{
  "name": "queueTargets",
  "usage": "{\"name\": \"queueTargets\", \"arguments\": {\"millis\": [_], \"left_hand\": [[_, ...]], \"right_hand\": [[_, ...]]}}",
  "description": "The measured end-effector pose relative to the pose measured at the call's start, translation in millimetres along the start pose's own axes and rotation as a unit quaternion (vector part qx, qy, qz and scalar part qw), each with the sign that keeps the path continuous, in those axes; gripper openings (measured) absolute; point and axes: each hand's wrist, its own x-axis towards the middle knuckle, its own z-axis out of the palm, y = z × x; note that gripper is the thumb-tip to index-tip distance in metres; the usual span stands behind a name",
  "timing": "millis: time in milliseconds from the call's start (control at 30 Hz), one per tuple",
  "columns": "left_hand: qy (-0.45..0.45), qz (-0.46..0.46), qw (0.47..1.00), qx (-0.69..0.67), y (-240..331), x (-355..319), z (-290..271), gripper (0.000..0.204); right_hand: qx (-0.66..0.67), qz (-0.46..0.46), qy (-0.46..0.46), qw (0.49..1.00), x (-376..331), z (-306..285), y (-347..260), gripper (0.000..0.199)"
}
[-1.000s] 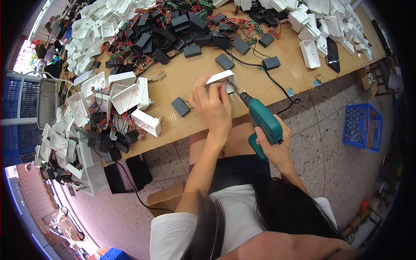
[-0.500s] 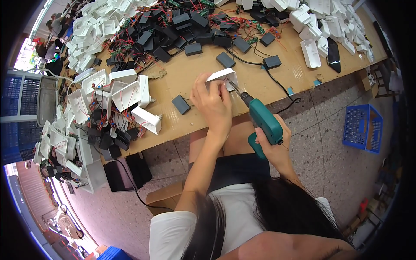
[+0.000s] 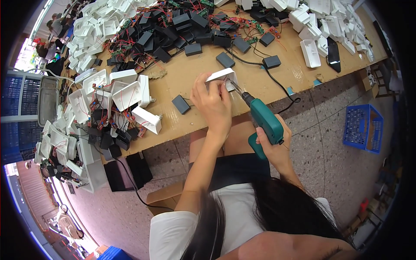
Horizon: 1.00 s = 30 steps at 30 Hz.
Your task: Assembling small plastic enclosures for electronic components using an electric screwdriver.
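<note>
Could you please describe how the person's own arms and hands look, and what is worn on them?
The left hand and the right hand wear no gloves, and both forearms are bare. The left sleeve is short and white; the right sleeve, also white, shows only partly beside the hair.

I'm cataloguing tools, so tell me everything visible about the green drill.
The pistol-shaped drill has a dark green, plastic-looking body, a black collar at the front and a slim, metal-looking bit. The right hand grips it near the front edge of the table, on the person's side. It points forward and left, its bit reaching into the open white case held by the left hand. Whether the bit is turning cannot be told.
</note>
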Motion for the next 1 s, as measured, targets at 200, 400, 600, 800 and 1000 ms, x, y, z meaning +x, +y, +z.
{"name": "queueTargets", "arguments": {"millis": [200,400,600,800,1000], "left_hand": [[0.000,0.000,1.000,0.002,5.2,-1.2,-4.6,0.009],[0.000,0.000,1.000,-0.008,20.1,-2.8,-14.1,0.010],[0.007,0.007,1.000,-0.009,37.4,-5.8,-26.5,0.011],[-0.003,0.012,1.000,-0.001,52.7,-9.2,-39.6,0.013],[-0.018,0.047,0.998,-0.022,68.5,-7.3,-83.1,0.052]], "right_hand": [[0.035,0.009,0.000,0.999,-8.0,-10.1,0.1,0.017],[0.155,0.053,0.037,0.986,-34.7,-39.8,-1.3,0.015],[0.167,0.026,0.059,0.984,-54.5,-73.6,-8.7,0.022],[0.179,0.027,0.078,0.980,-66.6,-94.6,-22.5,0.020],[0.183,0.035,0.090,0.978,-81.0,-105.7,-38.1,0.021]]}}
